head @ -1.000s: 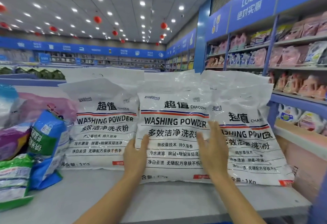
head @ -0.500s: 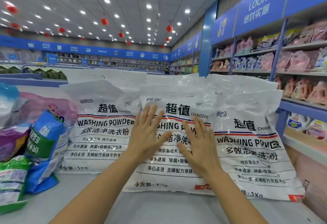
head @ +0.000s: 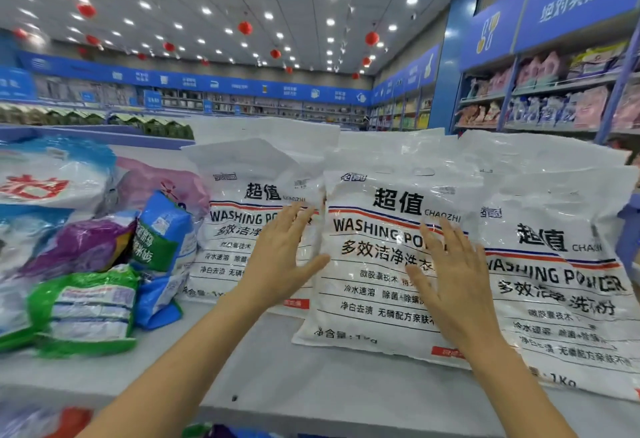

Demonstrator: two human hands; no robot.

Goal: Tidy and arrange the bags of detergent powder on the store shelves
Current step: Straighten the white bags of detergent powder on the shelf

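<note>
Our left hand [head: 280, 257] and right hand [head: 453, 282], fingers spread straight, pressed the middle bag [head: 374, 264] near the shelf's [head: 277, 368] front edge.

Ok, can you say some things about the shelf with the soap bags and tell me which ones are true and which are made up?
1. Three white bags stand in a row on the shelf. True.
2. Both hands are squeezed into fists. False: the left hand and the right hand have straight, spread fingers.
3. The right hand lies on the front of the middle white bag. True.
4. The green bag sits to the right of the white bags. False: the green bag lies to their left.
5. Red balls hang from the ceiling. True.
</note>
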